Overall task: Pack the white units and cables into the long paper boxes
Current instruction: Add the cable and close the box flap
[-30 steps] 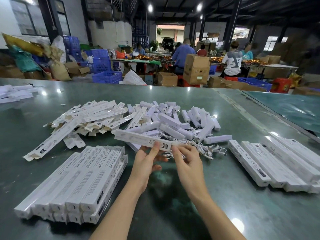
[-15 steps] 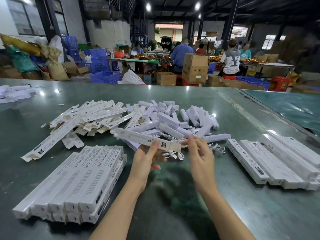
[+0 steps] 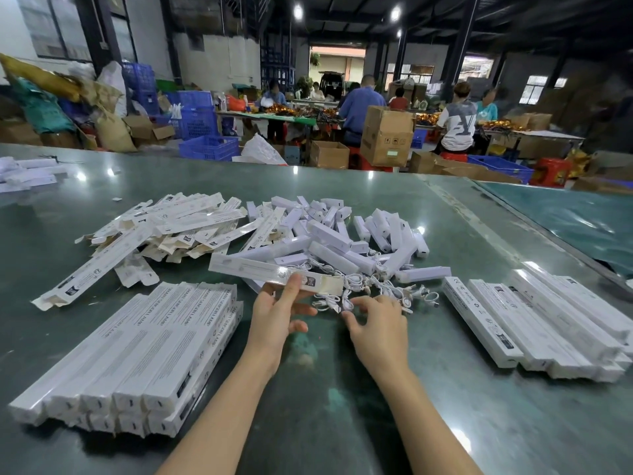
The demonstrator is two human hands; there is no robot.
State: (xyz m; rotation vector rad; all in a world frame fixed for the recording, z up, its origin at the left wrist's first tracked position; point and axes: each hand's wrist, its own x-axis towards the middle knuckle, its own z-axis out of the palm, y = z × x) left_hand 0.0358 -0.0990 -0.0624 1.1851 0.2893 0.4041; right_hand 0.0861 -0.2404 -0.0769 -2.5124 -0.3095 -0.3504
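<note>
My left hand (image 3: 279,311) holds a long white paper box (image 3: 260,270) near its open right end, thumb on top, a little above the green table (image 3: 329,399). My right hand (image 3: 375,325) is down on the table at the near edge of a tangle of coiled white cables (image 3: 370,289), its fingertips on one cable (image 3: 330,305); whether it grips the cable I cannot tell. Behind the cables lies a heap of white units (image 3: 342,234). Flat unfolded boxes (image 3: 161,228) are piled at the left of that heap.
A stack of closed boxes (image 3: 137,351) lies at my near left, and a row of closed boxes (image 3: 534,320) at my right. A few more white boxes (image 3: 24,173) sit at the far left edge. Other people work at tables beyond.
My right hand has let go of the box's right end and dropped to the cables in front of it. My left hand still holds the box, now slightly higher.
</note>
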